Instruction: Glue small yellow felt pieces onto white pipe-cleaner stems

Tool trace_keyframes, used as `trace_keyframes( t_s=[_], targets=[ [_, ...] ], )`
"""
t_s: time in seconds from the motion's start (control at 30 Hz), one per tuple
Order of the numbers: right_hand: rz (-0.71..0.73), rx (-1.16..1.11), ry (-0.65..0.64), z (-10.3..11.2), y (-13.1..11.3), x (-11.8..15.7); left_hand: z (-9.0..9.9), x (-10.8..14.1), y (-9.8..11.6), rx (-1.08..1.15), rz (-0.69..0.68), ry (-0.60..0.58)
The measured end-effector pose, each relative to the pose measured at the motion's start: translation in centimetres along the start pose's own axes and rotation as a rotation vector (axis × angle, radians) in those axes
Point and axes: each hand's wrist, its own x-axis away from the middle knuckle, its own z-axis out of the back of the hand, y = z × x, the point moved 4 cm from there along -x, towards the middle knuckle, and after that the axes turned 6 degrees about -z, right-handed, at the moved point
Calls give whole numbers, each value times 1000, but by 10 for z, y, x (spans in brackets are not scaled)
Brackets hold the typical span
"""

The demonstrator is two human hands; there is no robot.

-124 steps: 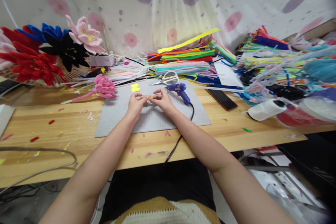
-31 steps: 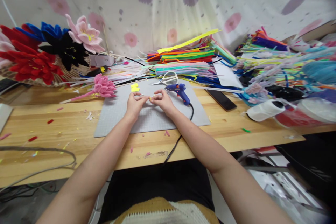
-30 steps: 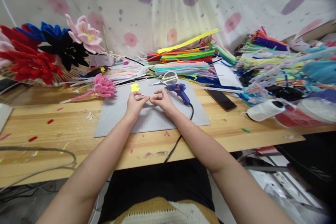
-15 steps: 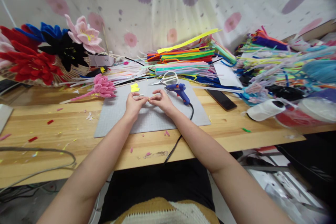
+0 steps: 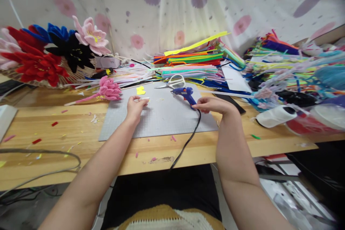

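Over the left part of the grey cutting mat [image 5: 161, 122], my left hand [image 5: 134, 107] pinches a small white piece with a yellowish tip [image 5: 146, 99]; its exact kind is too small to make out. My right hand [image 5: 211, 104] is at the lower end of the blue hot glue gun's [image 5: 185, 93] handle, fingers closed on it where the black cord comes out. The gun lies on its side with its nozzle to the left. Thin pale strips [image 5: 160, 99] lie on the mat between my hands. Yellow pieces [image 5: 140, 90] and white-handled scissors [image 5: 175, 81] are behind them.
A pink pipe-cleaner flower [image 5: 107, 89] lies at the mat's left, with finished flowers [image 5: 40, 66] behind. Bundles of pipe cleaners [image 5: 191, 59] line the back. A dark phone [image 5: 231, 102] and white bottle [image 5: 276, 116] stand right. The cord [image 5: 185, 146] crosses the front edge.
My hands, together over the mat before, have parted. My right hand has moved right to the glue gun's handle; my left stays near its place, still pinching the small white piece.
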Motion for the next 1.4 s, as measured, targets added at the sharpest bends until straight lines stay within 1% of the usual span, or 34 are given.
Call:
trace_keyframes(
  t_s=[0.07,0.1,0.13,0.2,0.27,0.33,0.37,0.43,0.5,0.57,0.6,0.67,0.8,0.97,1.4],
  targets=[
    [5,66,253,7,3,-7,-1,0,-1,-27,-18,-13],
    [10,77,345,6,2,-12,-1,1,0,-43,-29,-24],
    [20,72,396,2,-1,-18,-2,1,0,-60,-38,-35],
    [54,32,424,-12,-8,-31,-2,2,0,-95,-49,-53],
    [60,-39,499,-22,-13,-40,-1,3,1,-131,-60,-66],
    [46,-156,566,-27,-15,-43,-1,3,2,-161,-73,-74],
    [49,-241,573,-29,-16,-43,0,3,2,-171,-76,-76],
    [107,-430,513,-32,-19,-40,0,3,3,-182,-72,-79],
    [210,-557,386,-36,-28,-34,0,3,3,-188,-61,-82],
    [294,-555,249,-42,-38,-27,0,4,4,-191,-49,-85],
    [309,-525,198,-46,-43,-24,-1,4,4,-191,-46,-88],
    [299,-448,138,-53,-50,-20,-1,4,5,-184,-43,-98],
    [260,-348,115,-61,-56,-20,-1,4,5,-168,-44,-101],
    [249,-281,149,-63,-56,-23,-2,5,5,-166,-39,-94],
    [220,-232,161,-66,-55,-25,-4,6,7,-172,-39,-117]
  ],
)
